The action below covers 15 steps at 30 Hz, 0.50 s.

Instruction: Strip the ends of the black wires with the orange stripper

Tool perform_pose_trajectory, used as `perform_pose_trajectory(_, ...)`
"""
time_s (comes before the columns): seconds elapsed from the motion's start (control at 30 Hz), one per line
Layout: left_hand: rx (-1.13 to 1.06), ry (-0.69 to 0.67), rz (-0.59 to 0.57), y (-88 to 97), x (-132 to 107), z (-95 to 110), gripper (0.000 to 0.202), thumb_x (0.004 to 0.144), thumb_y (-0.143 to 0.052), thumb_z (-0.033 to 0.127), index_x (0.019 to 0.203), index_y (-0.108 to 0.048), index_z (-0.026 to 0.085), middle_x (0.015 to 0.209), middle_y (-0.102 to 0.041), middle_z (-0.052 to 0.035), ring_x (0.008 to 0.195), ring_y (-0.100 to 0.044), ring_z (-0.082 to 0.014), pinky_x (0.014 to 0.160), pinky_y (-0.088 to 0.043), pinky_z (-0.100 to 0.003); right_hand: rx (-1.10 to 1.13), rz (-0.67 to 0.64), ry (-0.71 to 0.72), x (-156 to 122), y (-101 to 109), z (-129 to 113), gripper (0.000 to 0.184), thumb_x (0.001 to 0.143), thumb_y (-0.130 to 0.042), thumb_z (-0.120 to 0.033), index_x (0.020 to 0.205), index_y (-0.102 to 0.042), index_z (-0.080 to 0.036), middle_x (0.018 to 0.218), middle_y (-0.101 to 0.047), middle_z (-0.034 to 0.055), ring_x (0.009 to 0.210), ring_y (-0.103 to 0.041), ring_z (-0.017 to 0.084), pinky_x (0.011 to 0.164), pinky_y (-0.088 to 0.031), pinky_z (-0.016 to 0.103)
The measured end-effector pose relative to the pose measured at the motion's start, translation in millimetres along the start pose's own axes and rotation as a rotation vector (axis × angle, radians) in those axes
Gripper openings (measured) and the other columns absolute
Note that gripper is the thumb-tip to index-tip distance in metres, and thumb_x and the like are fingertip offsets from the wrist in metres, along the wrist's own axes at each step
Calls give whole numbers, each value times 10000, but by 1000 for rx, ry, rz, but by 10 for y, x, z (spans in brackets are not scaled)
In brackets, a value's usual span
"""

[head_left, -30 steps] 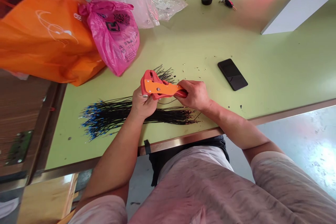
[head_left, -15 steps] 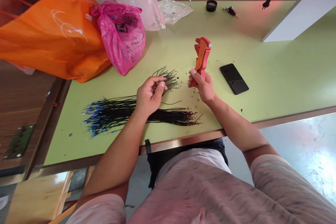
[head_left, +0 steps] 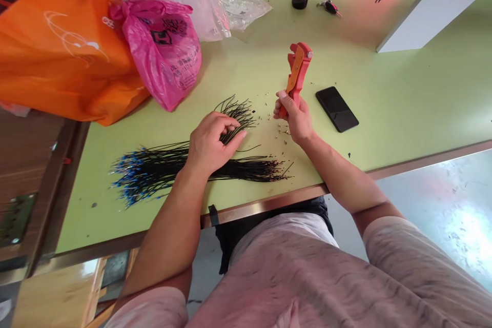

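Under the wrist of the left hand [head_left: 211, 141], the blue-tipped black wire bundle [head_left: 154, 166] is lying; a careless drag could scatter it. That hand is hovering, thumb and fingers narrowly parted, by loose black wires [head_left: 238, 112]; tangled strands could come up together. Between the hands, clippings [head_left: 270, 117] are littering the tabletop [head_left: 242, 72]. The right hand [head_left: 298, 119] is gripping an orange-red wire stripper [head_left: 298, 70]; a slack grip could drop it onto the smartphone [head_left: 337, 109] just right.

We see black Chinese characters [head_left: 171, 26] on the pink bag [head_left: 157, 64] and white marks [head_left: 108, 22] on the orange bag [head_left: 65, 74], too blurred to read.
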<state>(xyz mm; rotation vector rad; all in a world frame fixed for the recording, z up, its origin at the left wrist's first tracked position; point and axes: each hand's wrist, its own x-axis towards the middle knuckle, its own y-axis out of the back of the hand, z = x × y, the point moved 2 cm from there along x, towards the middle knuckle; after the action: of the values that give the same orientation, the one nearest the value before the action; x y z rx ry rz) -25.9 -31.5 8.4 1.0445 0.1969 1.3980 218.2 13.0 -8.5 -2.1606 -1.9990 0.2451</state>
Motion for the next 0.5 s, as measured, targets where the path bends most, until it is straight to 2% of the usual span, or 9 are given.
perform_pose_trajectory(0.07, -49, -36, -81, 3, -26, 40, 214, 959, -755, 459, 982, -713, 250, 934, -762, -38, 673, -612, -166, 703, -561, -346, -10, 12, -3, 8, 7, 0, 694, 749, -852, -888, 976, -648, -264, 846, -631, -5, 769, -632, 148, 708, -580, 313)
perform_pose_trajectory(0.13, -93, -69, -213, -9, -56, 53, 255, 963, -739, 508, 954, -720, 254, 864, -762, -16, 615, -596, -148, 638, -518, -314, -16, 13, -1, 12, 8, 7, 686, 755, -852, -884, 964, -642, -265, 837, -631, -6, 763, -630, 147, 701, -578, 311)
perform_pose_trajectory(0.23, -54, -93, -425, -49, -92, 16, 240, 963, -721, 510, 959, -753, 272, 820, -767, -2, 647, -657, -164, 647, -508, -305, -19, 5, 10, 10, 2, 23, 684, 753, -855, -884, 948, -640, -265, 824, -625, -10, 755, -628, 145, 700, -580, 312)
perform_pose_trajectory(0.3, 34, -79, -489, -84, -95, -53, 199, 969, -697, 464, 987, -773, 281, 849, -785, -11, 696, -696, -190, 674, -513, -319, -31, -2, 7, 5, -7, 30, 682, 760, -846, -889, 941, -637, -265, 827, -626, -8, 762, -635, 148, 705, -582, 314)
perform_pose_trajectory(0.37, 114, -28, -456, -119, -78, -157, 202, 980, -675, 434, 1039, -787, 277, 928, -811, -40, 775, -732, -228, 710, -528, -342, -44, -9, -4, -4, -19, 33, 683, 763, -840, -893, 935, -631, -266, 831, -631, -6, 769, -639, 150, 708, -582, 315)
perform_pose_trajectory(0.5, 189, 101, -288, -183, -34, -406, 247, 996, -653, 417, 1106, -798, 251, 1047, -818, -95, 914, -760, -282, 816, -572, -382, -46, -23, -13, -25, -47, 30, 673, 767, -849, -876, 956, -634, -268, 830, -626, -14, 775, -640, 146, 709, -580, 312)
